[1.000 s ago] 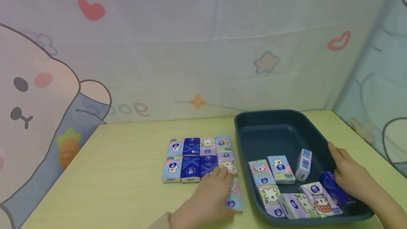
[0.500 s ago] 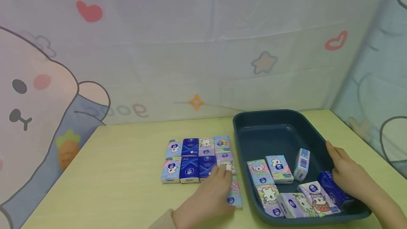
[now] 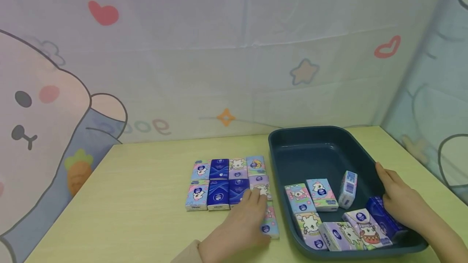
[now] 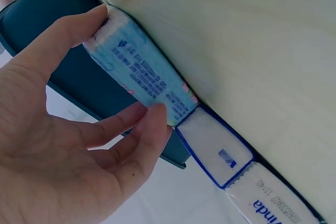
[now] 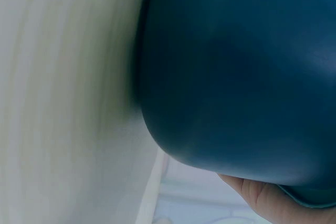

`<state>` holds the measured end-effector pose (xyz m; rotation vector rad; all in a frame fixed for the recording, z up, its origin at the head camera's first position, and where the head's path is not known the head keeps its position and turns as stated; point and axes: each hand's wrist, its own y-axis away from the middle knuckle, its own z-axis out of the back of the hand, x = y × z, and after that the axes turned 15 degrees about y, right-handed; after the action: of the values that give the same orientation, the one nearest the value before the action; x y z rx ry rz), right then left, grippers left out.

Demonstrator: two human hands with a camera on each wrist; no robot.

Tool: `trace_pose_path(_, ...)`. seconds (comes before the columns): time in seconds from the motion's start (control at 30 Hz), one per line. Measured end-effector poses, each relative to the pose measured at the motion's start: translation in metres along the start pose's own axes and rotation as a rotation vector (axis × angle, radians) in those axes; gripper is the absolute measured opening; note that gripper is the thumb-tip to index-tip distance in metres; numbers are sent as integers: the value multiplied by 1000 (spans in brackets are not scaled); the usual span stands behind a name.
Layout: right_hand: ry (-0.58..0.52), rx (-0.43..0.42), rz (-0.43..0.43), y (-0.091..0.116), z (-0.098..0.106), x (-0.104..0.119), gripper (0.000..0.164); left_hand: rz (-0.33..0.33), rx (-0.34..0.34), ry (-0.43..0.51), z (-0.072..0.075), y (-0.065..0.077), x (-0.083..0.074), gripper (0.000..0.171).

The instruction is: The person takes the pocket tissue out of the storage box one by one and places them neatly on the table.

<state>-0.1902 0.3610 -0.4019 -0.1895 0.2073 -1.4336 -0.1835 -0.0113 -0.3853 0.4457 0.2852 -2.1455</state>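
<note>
In the head view my left hand pinches a pink-and-blue tissue pack at the front right of a block of packs on the table. The left wrist view has its printed blue side between my thumb at one end and fingertips at the other. This pack lies flat, close against the purple pack behind it, though my fingers partly hide where they meet. Around the right rim of a dark teal tray, my right hand grips. Little beyond the tray's outer wall shows in the right wrist view.
Dark blue packs and patterned packs lie in two tidy rows left of the tray. Inside the tray's near half are several loose packs, including an upright one and a dark blue one. A printed cloth hangs behind the table.
Over the past second, my left hand and its tissue pack have shifted very slightly away from me, toward the rows. The right hand keeps its place on the tray rim.
</note>
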Motion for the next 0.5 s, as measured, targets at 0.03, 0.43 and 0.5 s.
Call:
trace_pose_path(0.03, 3, 0, 0, 0, 0, 0, 70, -3, -3, -4, 0, 0, 0, 68)
trace_pose_path(0.43, 3, 10, 2, 0, 1, 0, 70, -30, -7, -27, 1, 0, 1, 71)
trace_pose_path(0.5, 4, 9, 3, -1, 1, 0, 70, -33, -2, -33, 2, 0, 0, 73)
